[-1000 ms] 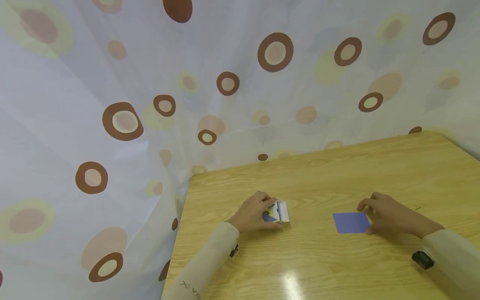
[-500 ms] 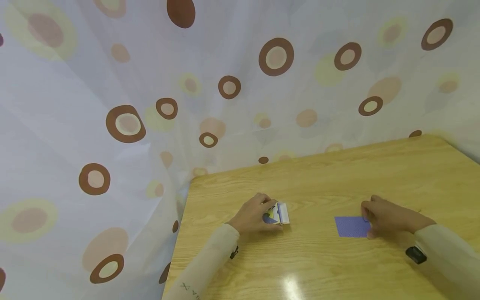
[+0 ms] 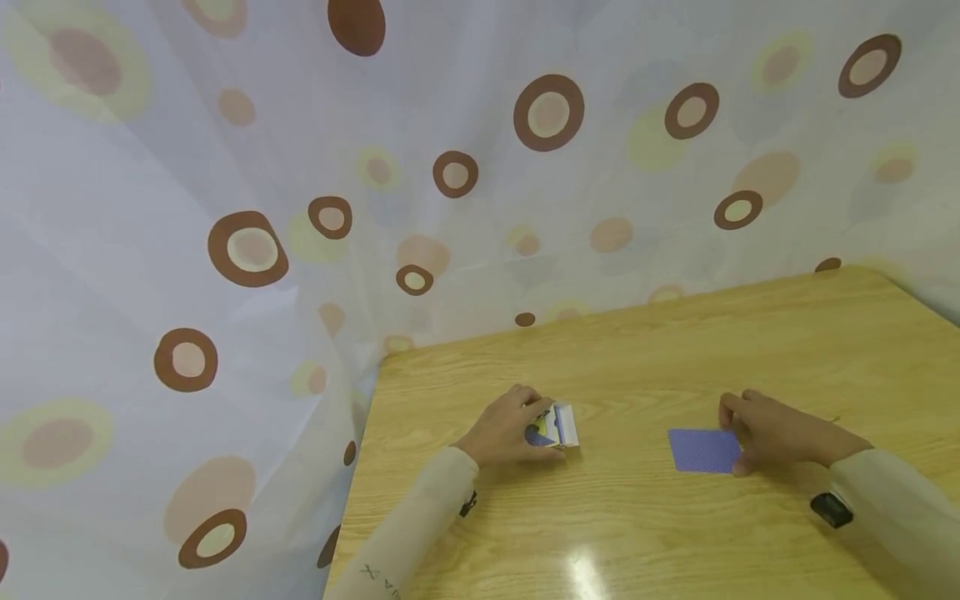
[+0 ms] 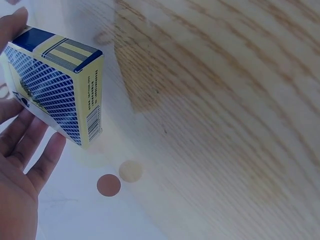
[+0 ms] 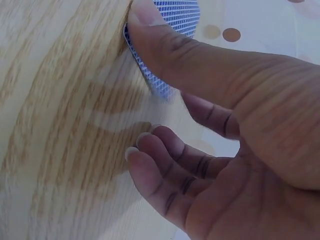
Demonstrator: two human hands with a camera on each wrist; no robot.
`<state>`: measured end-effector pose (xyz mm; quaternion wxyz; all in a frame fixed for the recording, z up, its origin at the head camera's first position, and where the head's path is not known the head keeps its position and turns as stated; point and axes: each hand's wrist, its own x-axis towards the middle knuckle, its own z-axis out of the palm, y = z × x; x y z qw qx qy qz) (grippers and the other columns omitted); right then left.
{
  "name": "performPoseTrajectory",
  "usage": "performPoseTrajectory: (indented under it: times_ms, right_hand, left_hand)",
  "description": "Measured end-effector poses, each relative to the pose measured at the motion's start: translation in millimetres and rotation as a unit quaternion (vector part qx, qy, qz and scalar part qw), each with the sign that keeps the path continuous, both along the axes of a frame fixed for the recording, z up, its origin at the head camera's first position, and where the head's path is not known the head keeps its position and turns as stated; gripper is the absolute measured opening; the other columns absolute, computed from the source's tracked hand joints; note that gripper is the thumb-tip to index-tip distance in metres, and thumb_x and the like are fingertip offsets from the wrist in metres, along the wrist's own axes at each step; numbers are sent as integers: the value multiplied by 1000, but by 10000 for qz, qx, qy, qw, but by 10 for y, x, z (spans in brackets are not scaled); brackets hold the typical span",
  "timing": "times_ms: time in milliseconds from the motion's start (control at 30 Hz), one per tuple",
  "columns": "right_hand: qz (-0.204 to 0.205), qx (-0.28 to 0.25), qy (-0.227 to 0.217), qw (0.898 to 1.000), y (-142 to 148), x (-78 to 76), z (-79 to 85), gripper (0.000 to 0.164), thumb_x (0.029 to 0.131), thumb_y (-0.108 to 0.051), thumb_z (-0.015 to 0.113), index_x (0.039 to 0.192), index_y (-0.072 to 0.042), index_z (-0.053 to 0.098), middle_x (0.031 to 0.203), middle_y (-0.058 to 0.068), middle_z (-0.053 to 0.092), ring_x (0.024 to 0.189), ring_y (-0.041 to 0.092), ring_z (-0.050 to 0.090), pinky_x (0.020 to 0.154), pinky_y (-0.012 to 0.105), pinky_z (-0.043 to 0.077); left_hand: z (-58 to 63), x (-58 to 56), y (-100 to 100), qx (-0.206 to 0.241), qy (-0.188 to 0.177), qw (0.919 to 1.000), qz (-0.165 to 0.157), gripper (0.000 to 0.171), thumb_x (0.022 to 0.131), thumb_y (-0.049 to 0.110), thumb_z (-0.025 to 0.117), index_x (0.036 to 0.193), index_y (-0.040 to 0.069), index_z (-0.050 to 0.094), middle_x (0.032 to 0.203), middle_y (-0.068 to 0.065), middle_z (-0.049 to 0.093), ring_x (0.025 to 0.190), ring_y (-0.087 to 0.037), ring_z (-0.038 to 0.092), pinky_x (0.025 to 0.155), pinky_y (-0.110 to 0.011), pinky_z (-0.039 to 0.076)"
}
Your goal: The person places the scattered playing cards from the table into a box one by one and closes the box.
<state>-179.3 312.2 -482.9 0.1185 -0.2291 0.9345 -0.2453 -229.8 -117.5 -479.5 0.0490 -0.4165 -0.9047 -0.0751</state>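
My left hand [image 3: 504, 429] holds a playing card box [image 3: 557, 425] at the left part of the table, its white end flap standing open toward the right. Blue checks, a yellow edge and a barcode show on the box [image 4: 55, 85] in the left wrist view. Farther right, a blue-backed playing card [image 3: 701, 450] lies face down, low over or on the table. My right hand [image 3: 780, 429] pinches its right end, thumb [image 5: 150, 45] along the near edge. The index fingertip is hidden behind the card and thumb; the other fingers curl loosely.
The wooden table [image 3: 600, 517] spreads under both hands. A white curtain with brown and yellow circles [image 3: 548, 113] hangs along its back and left sides. Dark bands show at both wrists.
My right hand has shifted slightly left, and its fingers have drawn in closer around the end of the playing card. The left hand and the box have stayed in place.
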Motion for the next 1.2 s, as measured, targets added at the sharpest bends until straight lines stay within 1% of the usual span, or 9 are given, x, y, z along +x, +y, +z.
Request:
performPoseTrajectory:
  times_ms: [100, 300, 400, 567, 767, 933, 1033, 1200]
  right_hand:
    - [-16, -22, 4, 10000, -7, 11, 5, 56, 69, -29, 96, 99, -13, 51, 91, 4, 45, 80, 18, 39, 64, 28, 38]
    - [-35, 153, 107, 9998, -5, 21, 20, 57, 70, -32, 96, 107, -12, 57, 98, 6, 49, 83, 18, 44, 69, 33, 45]
    - [-93, 134, 40, 9999, -4, 27, 31, 54, 70, -32, 96, 106, -13, 59, 97, 6, 49, 82, 19, 43, 70, 34, 44]
    - [-116, 116, -13, 9999, -8, 33, 38, 54, 69, -31, 96, 103, -14, 57, 95, 6, 46, 82, 20, 42, 69, 33, 43]
    - [-74, 70, 22, 9999, -6, 36, 40, 57, 70, -30, 96, 104, -13, 53, 95, 6, 46, 81, 19, 41, 67, 30, 41]
    - [-5, 20, 180, 9998, 2, 41, 36, 59, 70, -31, 96, 103, -13, 51, 96, 5, 47, 82, 18, 42, 68, 29, 42]
    - [65, -61, 356, 9993, 2, 41, 22, 60, 69, -31, 96, 102, -12, 50, 96, 3, 49, 83, 16, 43, 68, 29, 43]
    - [97, -132, 600, 9981, -29, 50, 4, 62, 65, -27, 99, 98, -10, 50, 89, -2, 51, 77, 10, 43, 65, 27, 41]
  left_hand:
    - [6, 8, 7, -9, -53, 10000, 27, 86, 83, 69, 74, 146, 13, 58, 128, -2, 56, 105, -10, 50, 83, -18, 47]
    - [18, 10, 14, -63, -79, 9999, 56, 86, 83, 69, 73, 146, 13, 58, 129, -1, 56, 105, -10, 50, 83, -18, 46]
    - [16, 5, 15, -49, -43, 10000, 29, 85, 83, 69, 74, 146, 13, 58, 128, -1, 56, 104, -10, 50, 82, -18, 46]
    - [10, 0, 16, -10, 35, 10000, -31, 84, 82, 68, 76, 145, 13, 60, 127, -1, 57, 104, -10, 50, 82, -18, 46]
    - [20, 5, 14, -5, 73, 10000, -61, 84, 83, 67, 76, 144, 13, 59, 126, -1, 57, 103, -10, 50, 82, -18, 46]
    - [24, 11, 19, -10, 81, 9999, -66, 83, 82, 66, 77, 144, 13, 59, 126, -1, 57, 103, -10, 50, 81, -18, 46]
    - [24, 15, 23, -11, 63, 10000, -57, 83, 82, 65, 77, 145, 13, 59, 127, -1, 57, 104, -11, 51, 81, -18, 46]
    - [21, 18, 30, 8, 40, 10000, -65, 84, 83, 66, 76, 145, 13, 59, 128, -1, 57, 106, -11, 51, 83, -19, 47]
